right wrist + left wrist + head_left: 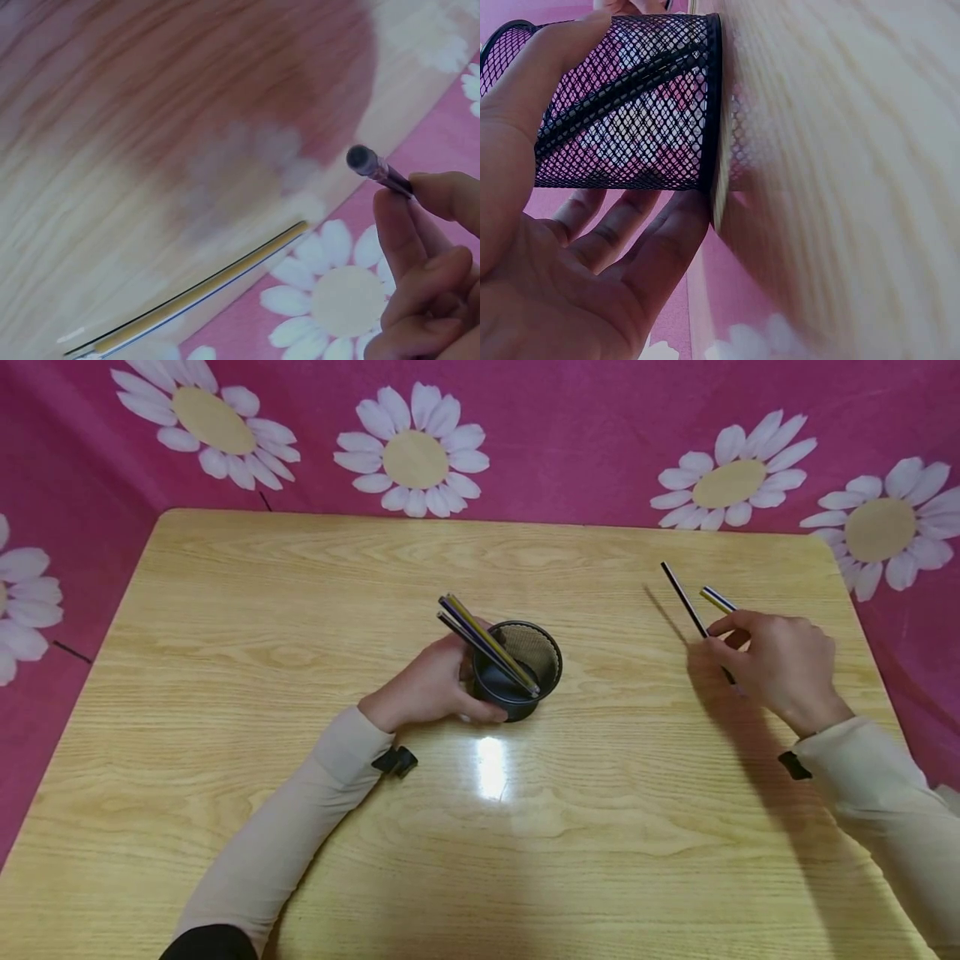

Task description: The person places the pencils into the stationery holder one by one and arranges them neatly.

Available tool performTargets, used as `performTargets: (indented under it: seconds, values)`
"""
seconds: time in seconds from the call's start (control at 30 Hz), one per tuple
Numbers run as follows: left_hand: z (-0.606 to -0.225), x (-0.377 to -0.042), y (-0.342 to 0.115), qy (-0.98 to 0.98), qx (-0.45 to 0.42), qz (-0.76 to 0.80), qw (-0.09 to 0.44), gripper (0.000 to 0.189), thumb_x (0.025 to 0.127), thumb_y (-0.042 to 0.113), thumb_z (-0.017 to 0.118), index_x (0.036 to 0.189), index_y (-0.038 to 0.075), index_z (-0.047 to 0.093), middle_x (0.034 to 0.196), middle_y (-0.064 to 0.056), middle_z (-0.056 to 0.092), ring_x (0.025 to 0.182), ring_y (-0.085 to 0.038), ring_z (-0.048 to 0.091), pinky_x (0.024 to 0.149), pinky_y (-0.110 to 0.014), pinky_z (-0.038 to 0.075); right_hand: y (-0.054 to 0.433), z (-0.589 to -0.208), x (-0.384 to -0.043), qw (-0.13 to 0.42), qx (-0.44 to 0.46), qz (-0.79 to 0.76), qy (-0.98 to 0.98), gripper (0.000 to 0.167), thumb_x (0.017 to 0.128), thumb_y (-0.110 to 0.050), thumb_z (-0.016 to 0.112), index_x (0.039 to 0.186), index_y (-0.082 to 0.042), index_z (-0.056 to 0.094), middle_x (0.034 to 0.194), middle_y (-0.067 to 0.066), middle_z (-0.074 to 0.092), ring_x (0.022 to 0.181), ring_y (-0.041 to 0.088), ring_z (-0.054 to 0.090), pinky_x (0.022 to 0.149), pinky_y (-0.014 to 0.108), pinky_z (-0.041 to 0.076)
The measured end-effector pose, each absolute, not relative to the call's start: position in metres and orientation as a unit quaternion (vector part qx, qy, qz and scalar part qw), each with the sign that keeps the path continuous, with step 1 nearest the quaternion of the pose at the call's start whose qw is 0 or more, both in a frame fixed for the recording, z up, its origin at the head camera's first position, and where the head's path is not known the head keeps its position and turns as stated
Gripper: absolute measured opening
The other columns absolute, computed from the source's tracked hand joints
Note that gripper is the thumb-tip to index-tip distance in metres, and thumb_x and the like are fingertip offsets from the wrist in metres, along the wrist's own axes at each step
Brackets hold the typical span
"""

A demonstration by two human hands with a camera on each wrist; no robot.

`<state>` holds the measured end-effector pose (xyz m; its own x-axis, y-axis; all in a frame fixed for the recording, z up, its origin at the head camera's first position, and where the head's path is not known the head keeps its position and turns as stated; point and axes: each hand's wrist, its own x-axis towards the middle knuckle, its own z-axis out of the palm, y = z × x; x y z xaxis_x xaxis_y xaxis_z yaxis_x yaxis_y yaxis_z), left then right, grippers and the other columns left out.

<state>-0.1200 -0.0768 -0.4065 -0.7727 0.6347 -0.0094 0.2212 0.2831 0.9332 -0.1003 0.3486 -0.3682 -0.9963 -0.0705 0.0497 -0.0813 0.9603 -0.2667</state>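
Observation:
My left hand [427, 687] holds a black mesh pencil cup [538, 647] at the middle of the table, thumb on the near side and fingers round the far side. Several striped pencils [491, 647] lean inside the cup, their upper ends sticking out over its left rim. Over on the right, my right hand [789, 662] pinches a dark pencil [388, 178] with a pale stripe between thumb and fingertips. That pencil slants above the tabletop, casting a shadow. Close behind this hand lies a yellow, white and blue striped pencil [202, 291], partly hidden by the fingers in the head view.
The wooden table [300, 577] has a glossy top with a bright light reflection [491, 768] just in front of the cup. Pink cloth with white daisies [562, 435] rises behind the table and at its sides.

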Motion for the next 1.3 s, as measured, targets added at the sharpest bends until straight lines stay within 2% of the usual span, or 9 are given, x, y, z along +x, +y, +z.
performTargets:
  seconds: [0.2, 0.4, 0.57, 0.73, 0.9, 1.13, 1.3]
  values:
    - [-0.408, -0.121, -0.077, 0.778, 0.277, 0.529, 0.194, 0.089, 0.073, 0.009, 0.104, 0.146, 0.001, 0.053, 0.131, -0.006, 0.068, 0.119, -0.017, 0.067, 0.11, -0.036, 0.049, 0.334, -0.364, -0.095, 0.055, 0.067, 0.148, -0.985, 0.019, 0.102, -0.022, 0.078, 0.11, -0.005, 0.081, 0.089, 0.014, 0.079, 0.052, 0.013, 0.057, 0.054, 0.042, 0.036]
    - [-0.408, -0.121, -0.077, 0.779, 0.277, 0.528, 0.194, 0.087, 0.073, 0.009, 0.104, 0.143, 0.002, 0.053, 0.13, -0.006, 0.069, 0.12, -0.018, 0.066, 0.111, -0.037, 0.048, 0.32, -0.36, -0.092, 0.091, 0.091, 0.162, -0.978, 0.02, 0.099, -0.021, 0.08, 0.108, -0.004, 0.083, 0.08, 0.01, 0.077, 0.045, -0.003, 0.045, 0.053, 0.04, 0.033]
    - [-0.407, -0.12, -0.078, 0.779, 0.276, 0.529, 0.195, 0.088, 0.073, 0.009, 0.104, 0.144, 0.002, 0.053, 0.131, -0.006, 0.069, 0.121, -0.018, 0.066, 0.111, -0.037, 0.048, 0.308, -0.357, -0.09, 0.121, 0.1, 0.183, -0.971, 0.019, 0.096, -0.021, 0.082, 0.107, -0.006, 0.083, 0.071, 0.005, 0.074, 0.047, -0.006, 0.04, 0.046, 0.031, 0.029]
    - [-0.407, -0.12, -0.077, 0.777, 0.274, 0.532, 0.197, 0.087, 0.073, 0.007, 0.103, 0.144, 0.002, 0.053, 0.131, -0.007, 0.068, 0.12, -0.018, 0.067, 0.109, -0.035, 0.05, 0.297, -0.355, -0.086, 0.151, 0.121, 0.22, -0.956, 0.017, 0.094, -0.017, 0.084, 0.107, -0.007, 0.084, 0.082, 0.007, 0.078, 0.051, -0.008, 0.039, 0.048, 0.023, 0.027]
    - [-0.407, -0.12, -0.077, 0.773, 0.273, 0.537, 0.199, 0.087, 0.073, 0.006, 0.103, 0.144, 0.001, 0.053, 0.13, -0.008, 0.069, 0.119, -0.019, 0.068, 0.108, -0.035, 0.052, 0.286, -0.352, -0.082, 0.176, 0.14, 0.263, -0.938, 0.015, 0.091, -0.012, 0.087, 0.105, -0.007, 0.084, 0.082, 0.006, 0.078, 0.053, -0.008, 0.039, 0.048, 0.017, 0.026]
    - [-0.413, -0.123, -0.078, 0.777, 0.283, 0.531, 0.187, 0.088, 0.072, 0.013, 0.104, 0.142, 0.004, 0.053, 0.129, -0.006, 0.069, 0.119, -0.018, 0.067, 0.109, -0.036, 0.049, 0.27, -0.345, -0.077, 0.189, 0.159, 0.299, -0.922, 0.015, 0.089, -0.006, 0.089, 0.104, -0.005, 0.085, 0.082, 0.004, 0.077, 0.052, -0.004, 0.038, 0.047, 0.015, 0.026]
    - [-0.408, -0.121, -0.077, 0.781, 0.275, 0.528, 0.19, 0.087, 0.072, 0.009, 0.104, 0.142, 0.002, 0.053, 0.128, -0.006, 0.07, 0.117, -0.018, 0.068, 0.109, -0.037, 0.05, 0.26, -0.338, -0.074, 0.195, 0.177, 0.327, -0.907, 0.016, 0.089, -0.003, 0.088, 0.105, -0.004, 0.084, 0.084, 0.005, 0.077, 0.05, -0.002, 0.038, 0.047, 0.016, 0.026]
